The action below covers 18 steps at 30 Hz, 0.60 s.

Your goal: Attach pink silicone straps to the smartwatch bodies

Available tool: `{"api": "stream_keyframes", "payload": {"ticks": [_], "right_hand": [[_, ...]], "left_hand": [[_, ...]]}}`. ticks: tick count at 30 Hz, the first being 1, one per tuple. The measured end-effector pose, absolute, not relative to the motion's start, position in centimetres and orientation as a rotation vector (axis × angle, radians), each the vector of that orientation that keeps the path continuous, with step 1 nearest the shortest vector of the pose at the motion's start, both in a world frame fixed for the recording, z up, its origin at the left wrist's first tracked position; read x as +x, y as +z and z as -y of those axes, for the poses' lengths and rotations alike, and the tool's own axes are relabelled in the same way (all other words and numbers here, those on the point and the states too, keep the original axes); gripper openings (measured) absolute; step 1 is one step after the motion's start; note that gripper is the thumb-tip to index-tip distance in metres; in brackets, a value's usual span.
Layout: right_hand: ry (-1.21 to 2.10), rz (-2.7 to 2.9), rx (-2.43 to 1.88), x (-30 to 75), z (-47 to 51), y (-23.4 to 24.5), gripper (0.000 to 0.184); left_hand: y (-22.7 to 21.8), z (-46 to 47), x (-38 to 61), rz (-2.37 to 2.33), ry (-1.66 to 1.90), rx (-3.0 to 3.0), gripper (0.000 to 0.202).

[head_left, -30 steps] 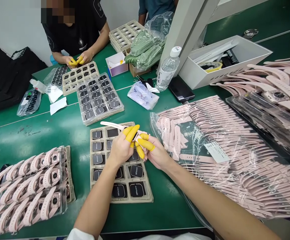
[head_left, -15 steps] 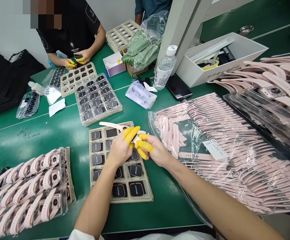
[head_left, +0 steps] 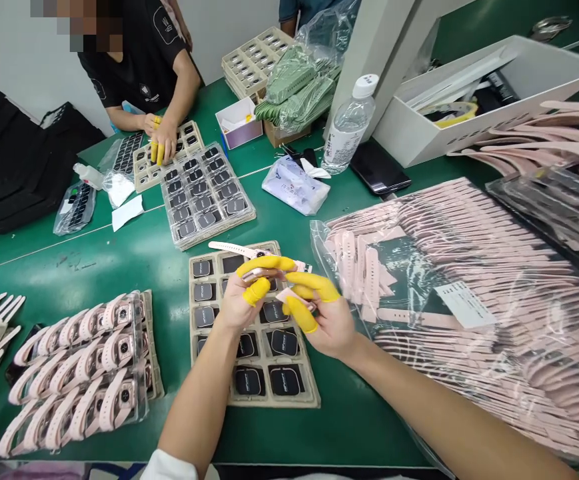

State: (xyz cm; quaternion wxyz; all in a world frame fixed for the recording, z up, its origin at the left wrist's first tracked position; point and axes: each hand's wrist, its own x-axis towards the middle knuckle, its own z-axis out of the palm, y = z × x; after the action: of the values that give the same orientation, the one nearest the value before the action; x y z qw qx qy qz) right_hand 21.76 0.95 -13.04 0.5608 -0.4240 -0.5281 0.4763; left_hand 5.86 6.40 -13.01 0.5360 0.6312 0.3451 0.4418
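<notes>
Both hands wear yellow finger cots and meet above a beige tray [head_left: 307, 395] of black watch bodies. My left hand [head_left: 242, 300] pinches a watch body with a pale pink strap [head_left: 232, 249] sticking out to the left. My right hand [head_left: 326, 317] pinches a short pink strap piece [head_left: 293, 297] and holds it against that watch. To the right lies a clear bag of pink straps [head_left: 469, 300].
Finished pink watches in a tray [head_left: 84, 363] lie at the left. Another person's hand [head_left: 163, 137] rests on a far tray. A covered tray of watch bodies [head_left: 204, 193], a water bottle [head_left: 349, 123], a phone [head_left: 379, 177] and a white box [head_left: 469, 93] stand behind.
My hands have drawn slightly apart and the right one has turned, showing the short strap piece. The person opposite has lowered a hand onto their tray. The view shifted.
</notes>
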Motion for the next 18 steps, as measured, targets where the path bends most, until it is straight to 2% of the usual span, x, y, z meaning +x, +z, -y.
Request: {"api": "stream_keyframes", "payload": {"ticks": [6,11,18], "right_hand": [[0.705,1.413,-1.07,22.7,-1.1,-14.0,0.009],[0.591,1.506,-1.159,22.8,-1.3,-14.3,0.013],[0.477,1.494,-1.144,22.8,-1.1,-15.2,0.011]], "left_hand": [[-13.2,-6.5,4.6,-1.043,0.928,1.611,0.071],[-13.0,-6.5,4.3,-0.985,0.883,1.636,0.079],[-14.2,-6.5,2.9,-0.978,0.82,1.759,0.068]]}}
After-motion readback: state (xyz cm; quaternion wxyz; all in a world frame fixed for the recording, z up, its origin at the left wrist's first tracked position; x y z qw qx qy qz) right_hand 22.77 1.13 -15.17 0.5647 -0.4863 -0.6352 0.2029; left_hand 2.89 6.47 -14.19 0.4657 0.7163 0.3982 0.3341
